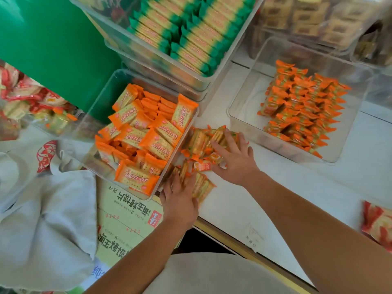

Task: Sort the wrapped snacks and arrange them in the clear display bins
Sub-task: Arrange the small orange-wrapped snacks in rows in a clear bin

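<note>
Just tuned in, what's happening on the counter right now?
A person is gathering a loose pile of small orange packets on the white counter. The left hand and right hand both lie flat on the pile. The clear bin to the right holds neat rows of similar packets, with room left. The left bin holds larger orange packs.

Loose pile of small orange-wrapped crackers (201, 149) on the white counter (244, 209), centre. At 2 o'clock from it, a clear bin (248, 109) holds neat rows of matching packets (301, 111). At 10 o'clock, a second clear bin (106, 96) is heaped with larger orange packs (148, 134).
</note>
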Demonstrator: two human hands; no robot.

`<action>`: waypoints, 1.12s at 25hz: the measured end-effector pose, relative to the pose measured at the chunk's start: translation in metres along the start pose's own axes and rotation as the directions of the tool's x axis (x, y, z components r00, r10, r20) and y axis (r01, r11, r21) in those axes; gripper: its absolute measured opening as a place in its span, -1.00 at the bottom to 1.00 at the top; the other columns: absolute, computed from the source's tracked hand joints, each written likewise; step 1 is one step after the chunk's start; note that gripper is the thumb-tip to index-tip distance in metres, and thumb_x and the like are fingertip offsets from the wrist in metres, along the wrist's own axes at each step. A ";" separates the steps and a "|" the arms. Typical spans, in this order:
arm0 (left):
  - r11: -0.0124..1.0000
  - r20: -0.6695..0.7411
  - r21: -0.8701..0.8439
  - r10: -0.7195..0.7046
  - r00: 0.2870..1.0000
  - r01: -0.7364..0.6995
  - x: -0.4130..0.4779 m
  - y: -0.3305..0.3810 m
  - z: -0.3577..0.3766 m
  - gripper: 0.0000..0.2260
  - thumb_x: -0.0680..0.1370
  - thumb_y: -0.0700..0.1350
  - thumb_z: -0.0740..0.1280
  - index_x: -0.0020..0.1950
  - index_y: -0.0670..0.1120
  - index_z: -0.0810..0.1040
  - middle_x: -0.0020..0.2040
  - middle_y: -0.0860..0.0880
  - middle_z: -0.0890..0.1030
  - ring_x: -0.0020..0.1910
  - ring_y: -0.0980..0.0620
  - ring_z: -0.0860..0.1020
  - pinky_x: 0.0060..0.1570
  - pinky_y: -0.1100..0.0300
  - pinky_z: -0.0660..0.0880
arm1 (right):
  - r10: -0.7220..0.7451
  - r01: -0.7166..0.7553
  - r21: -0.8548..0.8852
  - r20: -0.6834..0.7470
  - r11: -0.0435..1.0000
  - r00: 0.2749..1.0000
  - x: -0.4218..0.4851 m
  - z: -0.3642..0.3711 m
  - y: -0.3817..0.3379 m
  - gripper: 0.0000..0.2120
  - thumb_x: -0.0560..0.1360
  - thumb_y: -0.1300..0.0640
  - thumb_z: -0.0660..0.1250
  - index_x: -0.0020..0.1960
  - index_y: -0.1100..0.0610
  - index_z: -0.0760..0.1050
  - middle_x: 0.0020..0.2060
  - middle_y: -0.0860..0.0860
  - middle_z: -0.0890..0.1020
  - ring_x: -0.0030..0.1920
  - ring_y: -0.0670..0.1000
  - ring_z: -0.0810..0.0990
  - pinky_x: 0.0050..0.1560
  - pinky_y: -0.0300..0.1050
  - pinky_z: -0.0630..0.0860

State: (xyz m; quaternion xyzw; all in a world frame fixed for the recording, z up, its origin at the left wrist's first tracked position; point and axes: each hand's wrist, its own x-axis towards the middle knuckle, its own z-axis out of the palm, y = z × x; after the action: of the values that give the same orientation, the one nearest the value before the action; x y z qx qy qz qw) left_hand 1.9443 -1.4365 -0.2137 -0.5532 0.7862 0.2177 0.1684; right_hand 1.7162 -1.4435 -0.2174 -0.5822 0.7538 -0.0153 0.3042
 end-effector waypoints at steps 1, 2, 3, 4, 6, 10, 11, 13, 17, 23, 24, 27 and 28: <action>1.000 0.013 -0.004 0.003 1.000 -0.003 0.000 0.003 0.001 -0.27 0.59 0.07 0.27 0.64 0.30 -0.09 0.67 -0.06 -0.07 0.59 -0.23 -0.01 0.48 -0.29 0.14 | 0.015 -0.015 0.033 0.017 0.999 1.000 0.000 -0.001 0.001 -0.26 0.55 -0.39 0.21 0.62 -0.34 -0.05 0.65 -0.12 -0.27 0.64 0.25 -0.27 0.54 0.43 0.09; 0.999 0.030 -0.036 0.020 0.999 -0.019 -0.001 0.006 0.001 -0.29 0.59 0.05 0.28 0.63 0.31 -0.04 0.66 -0.03 -0.06 0.58 -0.22 0.01 0.47 -0.29 0.16 | 0.033 -0.033 0.076 0.010 0.997 0.999 -0.004 -0.001 0.004 -0.27 0.54 -0.39 0.22 0.61 -0.34 -0.01 0.66 -0.13 -0.21 0.65 0.23 -0.21 0.53 0.41 0.17; 0.995 0.045 -0.092 0.052 0.998 -0.047 -0.002 0.008 0.002 -0.30 0.59 0.01 0.29 0.63 0.29 0.01 0.66 -0.02 -0.05 0.58 -0.22 0.03 0.48 -0.27 0.19 | 0.048 -0.047 0.098 -0.010 0.994 0.999 -0.011 0.001 0.009 -0.29 0.53 -0.41 0.21 0.60 -0.33 0.04 0.66 -0.12 -0.15 0.65 0.22 -0.14 0.51 0.38 0.24; 0.984 0.054 -0.155 0.092 0.994 -0.083 -0.004 0.011 0.004 -0.31 0.59 -0.03 0.30 0.63 0.27 0.06 0.66 -0.01 -0.04 0.57 -0.22 0.05 0.49 -0.23 0.24 | 0.060 -0.056 0.096 -0.033 0.994 0.998 -0.022 0.005 0.015 -0.30 0.52 -0.44 0.18 0.60 -0.31 0.08 0.66 -0.10 -0.10 0.64 0.22 -0.09 0.49 0.37 0.28; 0.959 0.050 -0.247 0.155 0.987 -0.138 -0.007 0.018 0.007 -0.33 0.60 -0.08 0.30 0.64 0.23 0.11 0.67 0.00 -0.03 0.56 -0.21 0.07 0.50 -0.12 0.27 | 0.086 -0.080 0.084 -0.063 0.993 0.994 -0.049 0.016 0.027 -0.29 0.49 -0.50 0.07 0.58 -0.28 0.15 0.66 -0.08 -0.05 0.63 0.23 -0.05 0.48 0.34 0.31; 0.929 0.068 -0.297 0.252 0.965 -0.222 -0.008 0.043 0.013 -0.39 0.62 -0.07 0.31 0.64 0.13 0.18 0.68 -0.01 0.00 0.56 -0.15 0.11 0.50 -0.02 0.25 | 0.135 -0.122 0.158 -0.075 0.980 0.988 -0.090 0.031 0.050 -0.35 0.53 -0.44 0.01 0.54 -0.21 0.31 0.66 -0.08 0.04 0.64 0.23 0.00 0.45 0.35 0.36; 0.916 0.067 -0.319 0.276 0.959 -0.242 -0.009 0.047 0.013 -0.41 0.63 -0.06 0.31 0.64 0.12 0.21 0.68 -0.01 0.02 0.57 -0.13 0.11 0.50 -0.01 0.25 | 0.125 -0.104 0.184 -0.109 0.977 0.986 -0.099 0.033 0.054 -0.39 0.57 -0.40 0.04 0.52 -0.18 0.35 0.65 -0.07 0.08 0.63 0.24 0.03 0.45 0.35 0.36; 0.892 0.016 -0.377 0.273 0.962 -0.247 -0.010 0.044 0.011 -0.48 0.63 -0.05 0.31 0.58 0.16 0.31 0.66 0.00 0.13 0.59 -0.10 0.16 0.45 -0.01 0.33 | 0.125 -0.068 0.235 -0.235 0.970 0.964 -0.116 0.039 0.060 -0.50 0.64 -0.27 0.12 0.52 -0.13 0.39 0.65 -0.01 0.14 0.63 0.25 0.10 0.48 0.29 0.33; 0.933 -0.080 -0.320 0.149 0.986 -0.167 -0.008 0.020 0.012 -0.54 0.54 0.04 0.40 0.43 0.04 0.47 0.31 -0.02 0.51 0.27 -0.12 0.51 0.08 -0.06 0.60 | 0.549 -0.374 0.507 -0.252 0.776 0.797 -0.135 0.047 0.061 -0.45 0.66 -0.04 0.26 0.60 -0.04 0.23 0.55 0.05 0.22 0.46 0.14 0.39 0.16 0.08 0.54; 0.915 0.058 -0.387 0.147 0.987 -0.114 -0.008 0.028 0.013 -0.61 0.54 0.07 0.46 0.35 0.05 0.55 -0.02 0.09 0.59 0.01 0.02 0.61 -0.02 0.07 0.60 | 0.687 -0.520 0.648 -0.007 0.557 0.727 -0.130 0.058 0.076 -0.42 0.52 -0.16 0.44 0.45 0.05 0.42 0.13 0.02 0.45 0.18 0.13 0.57 0.15 0.12 0.56; 0.916 0.052 -0.380 0.162 0.985 -0.131 -0.008 0.028 0.014 -0.62 0.55 0.05 0.45 0.35 0.04 0.55 -0.03 0.09 0.55 0.01 0.01 0.60 -0.01 0.08 0.59 | 0.688 -0.510 0.662 -0.011 0.549 0.725 -0.129 0.057 0.076 -0.42 0.51 -0.17 0.45 0.43 0.05 0.43 0.09 0.00 0.44 0.16 0.12 0.57 0.13 0.11 0.56; 0.938 0.027 -0.303 0.183 0.983 -0.166 -0.009 0.029 0.014 -0.60 0.52 0.17 0.42 0.32 0.07 0.56 0.12 0.06 0.54 0.11 0.03 0.56 0.03 0.04 0.60 | 0.689 -0.486 0.674 -0.047 0.556 0.723 -0.123 0.054 0.078 -0.38 0.51 -0.21 0.43 0.46 0.05 0.39 0.14 0.02 0.46 0.18 0.10 0.55 0.12 0.14 0.57; 0.953 0.027 -0.247 0.189 0.982 -0.177 -0.012 0.033 0.015 -0.59 0.50 0.19 0.41 0.30 0.08 0.56 0.13 0.06 0.56 0.11 0.03 0.55 0.02 0.02 0.60 | 0.682 -0.476 0.672 -0.059 0.567 0.729 -0.121 0.053 0.079 -0.38 0.51 -0.19 0.44 0.46 0.03 0.38 0.15 0.02 0.46 0.19 0.10 0.54 0.12 0.15 0.57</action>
State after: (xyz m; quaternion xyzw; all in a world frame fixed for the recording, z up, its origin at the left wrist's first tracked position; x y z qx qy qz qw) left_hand 1.9169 -1.4093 -0.2156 -0.4888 0.7970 0.3410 0.0981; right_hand 1.6894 -1.2929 -0.2369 -0.1549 0.8932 -0.2495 0.3405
